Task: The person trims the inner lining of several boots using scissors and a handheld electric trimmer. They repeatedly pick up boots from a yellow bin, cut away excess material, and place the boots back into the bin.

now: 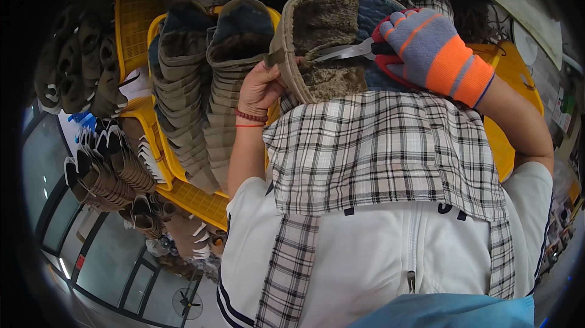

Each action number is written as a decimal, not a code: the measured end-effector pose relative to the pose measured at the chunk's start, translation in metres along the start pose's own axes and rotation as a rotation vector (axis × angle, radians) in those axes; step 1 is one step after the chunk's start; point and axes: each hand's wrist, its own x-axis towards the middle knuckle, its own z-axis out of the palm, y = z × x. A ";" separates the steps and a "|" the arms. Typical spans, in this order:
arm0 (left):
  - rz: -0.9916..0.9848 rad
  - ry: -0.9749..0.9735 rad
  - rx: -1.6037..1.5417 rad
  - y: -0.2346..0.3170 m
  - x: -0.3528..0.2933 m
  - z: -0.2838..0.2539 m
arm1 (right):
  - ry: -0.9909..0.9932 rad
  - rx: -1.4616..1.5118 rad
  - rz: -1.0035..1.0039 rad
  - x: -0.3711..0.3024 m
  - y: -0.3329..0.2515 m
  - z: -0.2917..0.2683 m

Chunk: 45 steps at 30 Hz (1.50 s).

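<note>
A boot upper [326, 16] with brown fleece lining and a blue fabric section lies spread over the checked apron on my lap. My bare left hand [261, 89] pinches its left edge between thumb and fingers, near a small brown strap. In a grey and orange knit glove, my right hand [437, 53] is closed around the red handles of a pair of scissors [350, 52]. The metal blades point left and lie over the fleece inside the upper. Their tips are hard to make out against the pile.
A yellow plastic basket [153, 30] to my left holds stacked brown and blue uppers [234, 93]. Further left hang more dark uppers [82, 66], with brown ones [103, 175] below. Another yellow basket [509, 93] stands at my right, behind my forearm.
</note>
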 end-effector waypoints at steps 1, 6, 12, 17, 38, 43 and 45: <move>0.003 0.003 0.003 0.001 0.000 0.001 | -0.013 -0.024 -0.002 0.002 -0.001 0.000; -0.016 -0.023 -0.012 0.002 0.000 0.003 | -0.088 -0.068 -0.017 0.012 -0.005 -0.001; -0.018 -0.079 -0.004 0.004 0.002 0.004 | -0.193 -0.117 0.014 0.015 -0.009 -0.002; 0.008 -0.095 0.029 0.005 0.000 0.006 | -0.010 0.025 0.003 0.002 0.010 -0.005; 0.045 -0.059 0.069 0.014 0.006 0.001 | -0.332 0.058 0.159 -0.036 0.017 -0.005; 0.051 -0.060 0.089 0.015 0.004 0.008 | -0.394 0.088 0.179 -0.031 0.020 -0.007; 0.048 -0.057 0.118 0.017 0.005 0.010 | -0.290 0.106 0.139 -0.033 0.022 0.000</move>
